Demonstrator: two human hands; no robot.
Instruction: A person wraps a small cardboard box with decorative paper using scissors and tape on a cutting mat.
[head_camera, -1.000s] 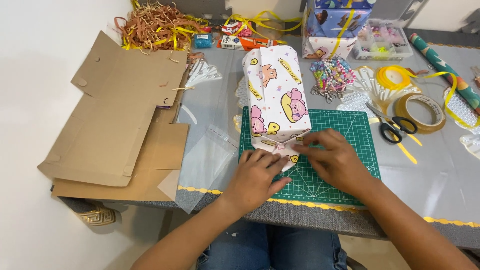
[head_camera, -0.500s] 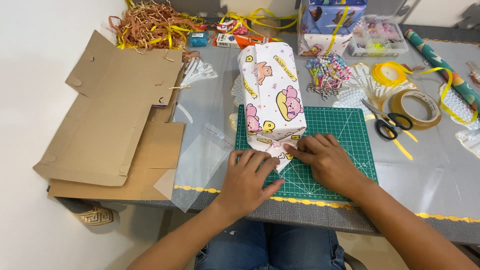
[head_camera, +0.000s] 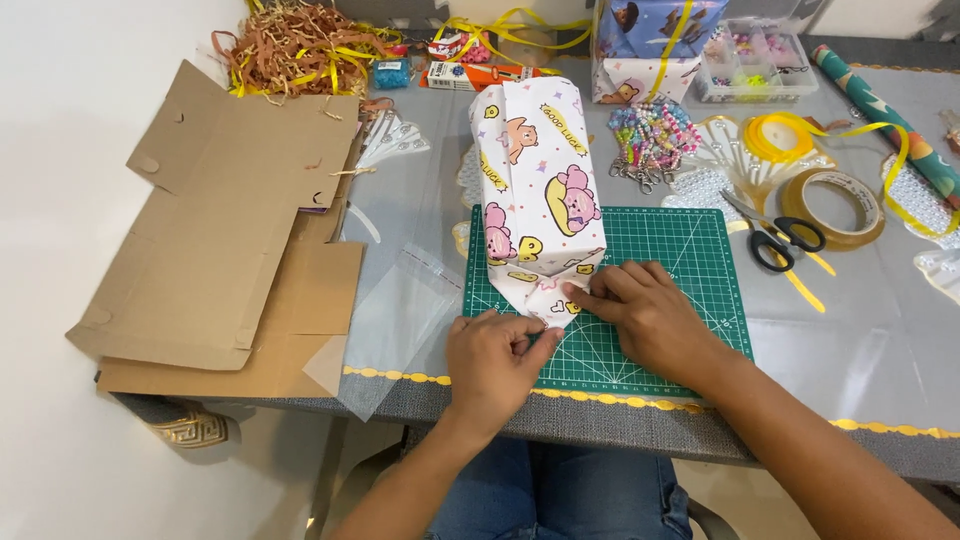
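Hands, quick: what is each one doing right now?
Left hand: fingers bent, pinching the paper flap at the near end of the wrapped box.
Right hand: flat, fingertips pressing that same flap down.

Both hands, left hand (head_camera: 495, 362) and right hand (head_camera: 645, 312), press the end flap of the wrapped box (head_camera: 538, 195) onto the green cutting mat (head_camera: 690, 250) on the desk (head_camera: 860, 350).

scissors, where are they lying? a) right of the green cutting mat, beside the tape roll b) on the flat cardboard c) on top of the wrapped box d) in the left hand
a: the scissors lie on the grey table just right of the green cutting mat, next to the tape roll.
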